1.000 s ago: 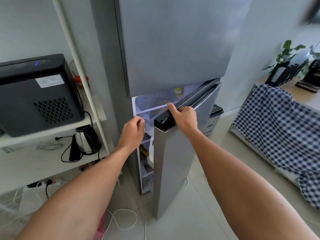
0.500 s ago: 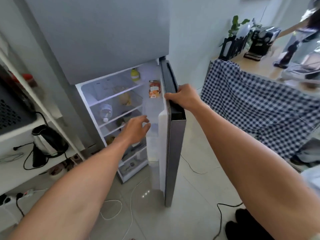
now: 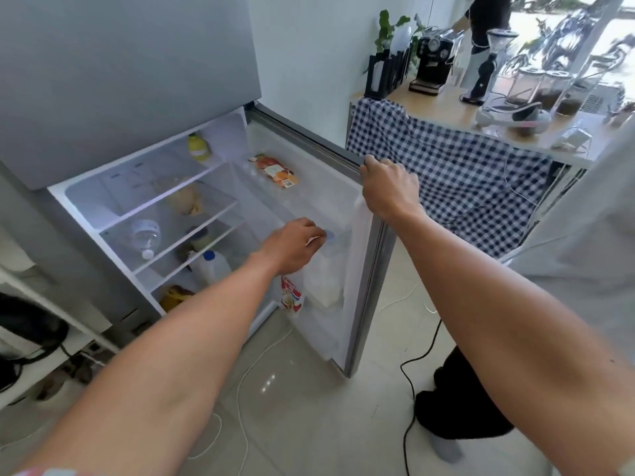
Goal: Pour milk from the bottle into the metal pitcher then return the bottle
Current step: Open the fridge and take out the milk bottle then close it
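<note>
The lower fridge door (image 3: 360, 304) stands wide open. A white milk bottle (image 3: 323, 286) with a blue cap (image 3: 332, 235) sits in the door's shelf, next to a red and white carton (image 3: 291, 297). My left hand (image 3: 292, 247) is at the bottle's top, fingers curled around its neck just short of the cap. My right hand (image 3: 388, 190) grips the top edge of the door. A second blue-capped milk jug (image 3: 211, 267) stands on a lower shelf inside the fridge. No metal pitcher can be made out.
Fridge shelves hold a clear water bottle (image 3: 146, 237), a yellow bottle (image 3: 198, 147) and food. To the right, a wooden counter (image 3: 457, 113) draped with checked cloth carries a coffee machine (image 3: 433, 63); a person stands behind it. Cables lie on the tiled floor (image 3: 302, 407).
The door has swung fully open under my right hand. My left hand has moved from the fridge shelves across to the milk bottle in the door shelf.
</note>
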`<move>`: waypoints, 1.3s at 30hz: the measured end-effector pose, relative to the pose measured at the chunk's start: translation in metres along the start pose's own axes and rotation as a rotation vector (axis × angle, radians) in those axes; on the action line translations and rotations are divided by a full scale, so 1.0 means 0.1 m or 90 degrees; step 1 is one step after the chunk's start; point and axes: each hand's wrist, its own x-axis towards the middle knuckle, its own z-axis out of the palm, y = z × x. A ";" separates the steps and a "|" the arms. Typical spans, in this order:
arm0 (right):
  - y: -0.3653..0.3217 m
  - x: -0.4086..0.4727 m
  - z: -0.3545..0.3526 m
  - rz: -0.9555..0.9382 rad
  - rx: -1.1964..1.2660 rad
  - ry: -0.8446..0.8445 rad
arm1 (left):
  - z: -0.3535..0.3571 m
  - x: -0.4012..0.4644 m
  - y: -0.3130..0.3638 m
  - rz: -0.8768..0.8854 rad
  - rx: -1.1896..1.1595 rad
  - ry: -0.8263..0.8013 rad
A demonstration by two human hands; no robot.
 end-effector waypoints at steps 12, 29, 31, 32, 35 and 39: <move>0.16 0.04 0.18 0.028 -0.013 0.105 | 0.42 -0.04 -0.03 -0.118 -0.259 0.260; -0.03 -0.01 0.45 0.045 -0.093 0.338 | 1.32 0.21 0.05 -0.656 -1.011 0.133; -0.05 -0.01 0.43 0.045 -0.098 0.338 | 1.35 0.11 0.05 -0.697 -1.107 0.274; -0.06 -0.01 0.43 0.045 -0.102 0.337 | 1.40 0.09 0.00 -0.714 -1.145 0.339; -0.10 -0.04 0.43 0.049 -0.110 0.344 | 1.40 0.02 -0.02 -0.761 -1.186 0.428; -0.16 -0.10 0.38 0.054 -0.098 0.332 | 1.27 -0.06 -0.07 -0.777 -1.191 0.481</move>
